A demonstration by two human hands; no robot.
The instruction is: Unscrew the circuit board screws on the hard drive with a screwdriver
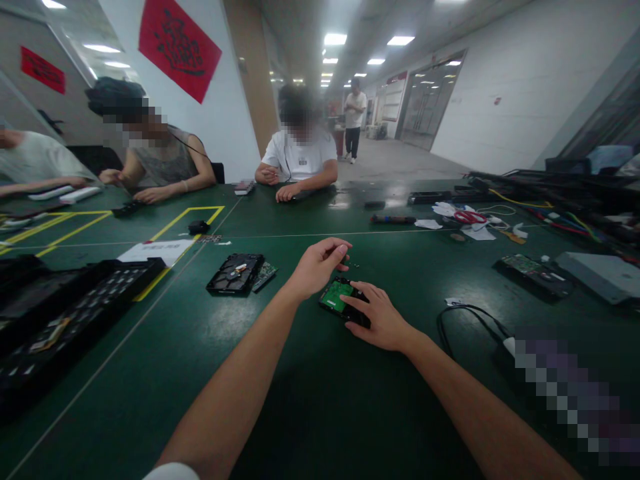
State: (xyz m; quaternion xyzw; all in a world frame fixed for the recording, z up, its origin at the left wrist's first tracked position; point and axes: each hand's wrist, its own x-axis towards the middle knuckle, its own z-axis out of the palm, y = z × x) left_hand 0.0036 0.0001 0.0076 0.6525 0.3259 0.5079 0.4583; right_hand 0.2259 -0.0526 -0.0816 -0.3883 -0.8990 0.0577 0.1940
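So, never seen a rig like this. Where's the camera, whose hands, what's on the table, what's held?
No machine here: these are a person's bare hands, seen in one picture from a camera on their head, looking forward and down. The right hand rests on a black drive with a green board. The left hand has its fingers curled beside it; whether it pinches something small can't be seen. On the green table, an open black casing lies to the left, another drive to the right.
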